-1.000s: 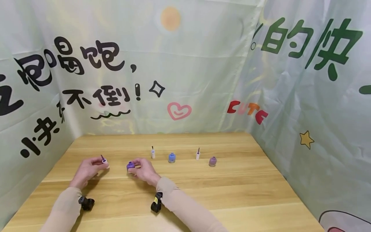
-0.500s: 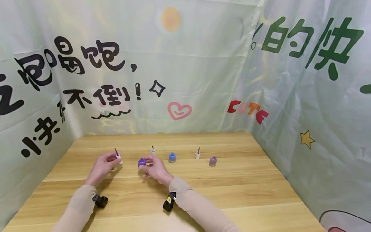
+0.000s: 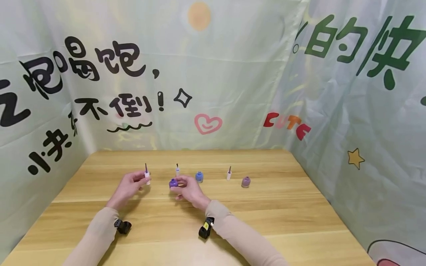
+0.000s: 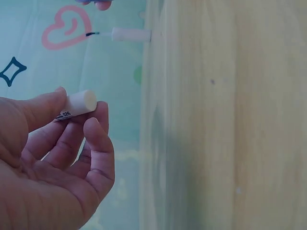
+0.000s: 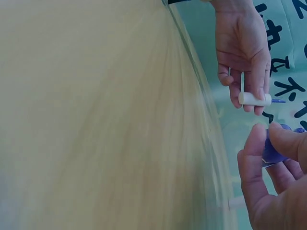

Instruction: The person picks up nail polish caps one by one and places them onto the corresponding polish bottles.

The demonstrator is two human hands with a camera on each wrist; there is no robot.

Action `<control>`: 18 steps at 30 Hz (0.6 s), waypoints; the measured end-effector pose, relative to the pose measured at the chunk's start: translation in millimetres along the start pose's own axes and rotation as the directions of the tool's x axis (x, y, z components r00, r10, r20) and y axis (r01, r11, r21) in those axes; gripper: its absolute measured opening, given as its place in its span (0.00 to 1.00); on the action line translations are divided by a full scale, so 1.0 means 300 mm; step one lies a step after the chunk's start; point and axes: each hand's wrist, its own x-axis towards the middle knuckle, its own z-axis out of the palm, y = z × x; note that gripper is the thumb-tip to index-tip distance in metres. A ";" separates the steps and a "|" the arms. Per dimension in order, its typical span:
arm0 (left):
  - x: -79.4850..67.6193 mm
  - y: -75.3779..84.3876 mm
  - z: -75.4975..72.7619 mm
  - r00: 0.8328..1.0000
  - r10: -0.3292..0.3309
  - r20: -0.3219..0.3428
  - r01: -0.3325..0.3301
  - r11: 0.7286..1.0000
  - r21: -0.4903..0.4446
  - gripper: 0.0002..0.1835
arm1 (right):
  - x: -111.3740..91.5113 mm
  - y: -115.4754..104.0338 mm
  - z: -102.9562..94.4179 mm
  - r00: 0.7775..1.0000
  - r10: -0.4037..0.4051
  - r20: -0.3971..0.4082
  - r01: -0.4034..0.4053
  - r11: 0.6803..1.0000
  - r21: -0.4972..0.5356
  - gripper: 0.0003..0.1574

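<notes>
- A person's left hand (image 3: 129, 186) pinches a white cap (image 3: 147, 177) between thumb and fingers above the bench (image 3: 166, 229), its purple brush pointing up; the left wrist view shows the number 026 printed near the cap's end.
- The remaining fingers of that hand curve loosely beneath the cap.
- The right hand (image 3: 191, 190) grips a purple nail polish bottle (image 3: 173, 183) by its sides, thumb and fingers parted only by the bottle's width, the bottle's neck uppermost.
- Cap and purple bottle are held near each other but apart, the cap on the left, the bottle on the right.
- Just behind the right hand, a second white cap (image 3: 178, 171) stands upright on the bench, its dark brush tip in the air and its lower part partly hidden by the hand.
- Beside it to the right stands a blue bottle (image 3: 199, 177).
- Farther right, a third white cap (image 3: 229, 174) stands brush upward, with a mauve bottle (image 3: 246, 182) near it.
- Small black cameras (image 3: 122, 226) sit at both wrists, below beige sleeves (image 3: 246, 238).
- A pale green curtain (image 3: 233, 74) printed with lettering, a pink heart and a yellow star surrounds the bench.
</notes>
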 end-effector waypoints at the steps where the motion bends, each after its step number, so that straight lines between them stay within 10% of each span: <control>1: -0.002 0.003 0.003 1.000 -0.001 0.005 0.001 1.000 -0.006 0.25 | -0.002 0.000 -0.007 1.000 0.000 0.001 0.000 1.000 -0.002 0.23; 18: 0.002 0.062 0.089 0.998 0.063 0.013 -0.061 0.993 -0.103 0.21 | -0.033 -0.014 -0.106 0.999 -0.037 -0.031 0.037 0.999 0.004 0.25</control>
